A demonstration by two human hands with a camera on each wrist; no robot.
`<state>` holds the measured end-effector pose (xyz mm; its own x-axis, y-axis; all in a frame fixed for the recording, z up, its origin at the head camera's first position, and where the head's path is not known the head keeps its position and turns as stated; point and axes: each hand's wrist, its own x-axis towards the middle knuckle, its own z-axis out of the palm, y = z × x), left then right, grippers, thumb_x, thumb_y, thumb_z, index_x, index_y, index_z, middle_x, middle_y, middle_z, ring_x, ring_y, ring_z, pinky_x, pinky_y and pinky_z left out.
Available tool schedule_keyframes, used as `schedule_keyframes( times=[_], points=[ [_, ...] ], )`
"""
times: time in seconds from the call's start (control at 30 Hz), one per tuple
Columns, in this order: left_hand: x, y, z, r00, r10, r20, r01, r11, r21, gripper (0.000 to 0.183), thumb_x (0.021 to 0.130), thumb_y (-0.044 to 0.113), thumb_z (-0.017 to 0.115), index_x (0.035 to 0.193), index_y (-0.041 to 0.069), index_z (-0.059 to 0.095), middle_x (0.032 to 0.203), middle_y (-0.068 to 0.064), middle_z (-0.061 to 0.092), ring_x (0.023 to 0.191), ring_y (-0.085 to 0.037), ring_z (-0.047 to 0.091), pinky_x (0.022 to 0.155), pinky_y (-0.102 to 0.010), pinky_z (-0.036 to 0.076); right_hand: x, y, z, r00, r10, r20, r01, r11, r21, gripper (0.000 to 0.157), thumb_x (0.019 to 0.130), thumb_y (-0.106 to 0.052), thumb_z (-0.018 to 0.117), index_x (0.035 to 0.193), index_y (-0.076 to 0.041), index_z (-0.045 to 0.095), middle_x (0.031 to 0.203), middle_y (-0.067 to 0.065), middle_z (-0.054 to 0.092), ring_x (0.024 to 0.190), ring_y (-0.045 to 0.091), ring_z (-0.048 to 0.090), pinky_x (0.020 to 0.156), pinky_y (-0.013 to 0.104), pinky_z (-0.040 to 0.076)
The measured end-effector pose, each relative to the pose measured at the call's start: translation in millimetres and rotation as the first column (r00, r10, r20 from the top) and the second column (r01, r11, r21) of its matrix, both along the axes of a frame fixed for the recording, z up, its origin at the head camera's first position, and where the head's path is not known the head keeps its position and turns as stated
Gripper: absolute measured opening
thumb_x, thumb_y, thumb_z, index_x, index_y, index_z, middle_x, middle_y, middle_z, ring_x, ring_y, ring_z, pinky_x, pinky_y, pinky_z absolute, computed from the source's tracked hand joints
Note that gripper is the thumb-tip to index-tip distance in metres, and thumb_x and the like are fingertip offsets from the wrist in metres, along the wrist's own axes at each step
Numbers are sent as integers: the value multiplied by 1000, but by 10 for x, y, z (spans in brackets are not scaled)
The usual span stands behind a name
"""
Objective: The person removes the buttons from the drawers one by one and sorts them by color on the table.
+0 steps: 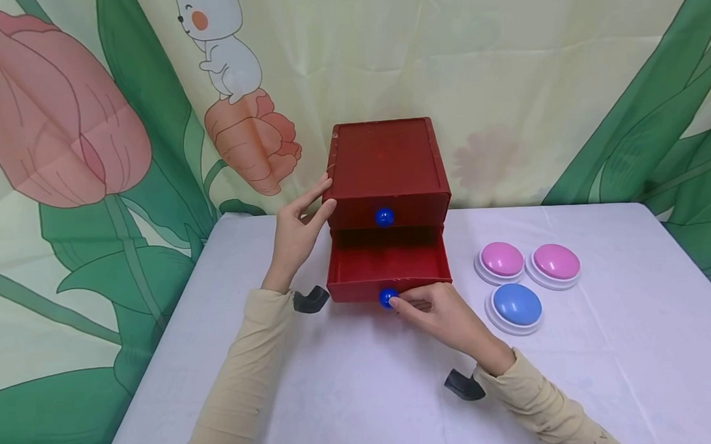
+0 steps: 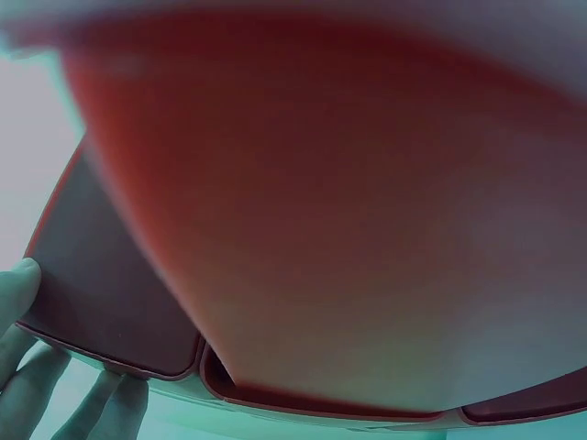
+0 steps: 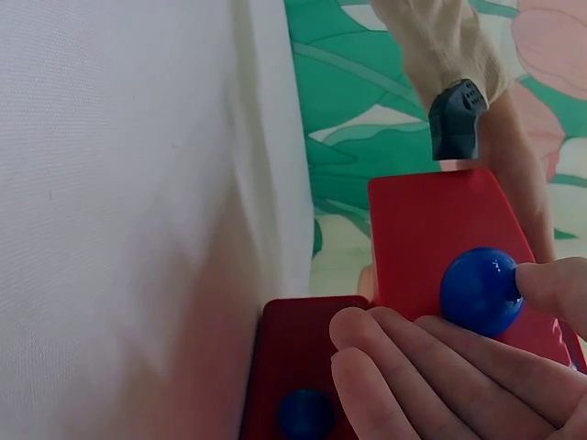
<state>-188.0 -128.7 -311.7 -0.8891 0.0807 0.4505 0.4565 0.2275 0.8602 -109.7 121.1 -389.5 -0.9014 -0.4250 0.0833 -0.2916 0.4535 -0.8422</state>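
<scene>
A red cabinet [image 1: 382, 157] with blue ball knobs stands at the table's back. Its top drawer [image 1: 355, 213] is closed. Beneath that, an open drawer [image 1: 388, 264] sticks out, with nothing visible inside. My right hand [image 1: 441, 311] pinches this drawer's blue knob [image 3: 481, 291] between thumb and index finger; the other fingers extend beside it. Farther down, a closed drawer [image 3: 307, 367] with its own knob shows in the right wrist view. My left hand [image 1: 298, 232] rests against the cabinet's left side, fingers fairly straight, its thumb [image 2: 18, 284] at the front edge.
Right of the cabinet sit two pink domed buttons [image 1: 502, 259] and a blue domed button [image 1: 517, 304], all on white bases. A white cloth [image 1: 364, 396] covers the table. Behind it hangs a printed curtain [image 1: 493, 94]. Black wrist-camera mounts [image 1: 464, 384] jut from both sleeves.
</scene>
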Motion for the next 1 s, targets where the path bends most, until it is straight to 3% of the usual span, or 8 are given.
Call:
schedule_keyframes(
  times=[0.27, 0.63, 1.0],
  points=[
    [0, 4, -4, 1000, -6, 7, 6, 1000, 2, 43, 96, 8, 65, 137, 1, 58, 147, -10, 52, 136, -25, 50, 103, -46, 49, 3, 1, -9, 1000, -13, -1, 13, 1000, 1, 29, 94, -35, 68, 104, -9, 79, 91, 3, 77, 85, 10, 73, 80, 25, 59],
    [-5, 6, -5, 1000, -7, -2, 7, 1000, 15, 42, 95, 6, 65, 136, 0, 58, 146, -12, 53, 135, -27, 51, 104, -52, 47, 12, -45, -4, 993, -97, -73, 98, 995, 19, 29, 94, -42, 66, 93, -17, 82, 78, -6, 75, 73, 11, 64, 63, 24, 53],
    [-13, 2, -12, 1000, 1, 1, -1, 1000, -2, 43, 95, 8, 65, 137, 1, 57, 146, -10, 52, 136, -25, 50, 103, -48, 49, -123, -54, -24, 991, -134, 1, 134, 991, -14, 34, 96, -40, 64, 95, -11, 81, 80, 5, 76, 72, 25, 71, 67, 28, 56]
  ],
)
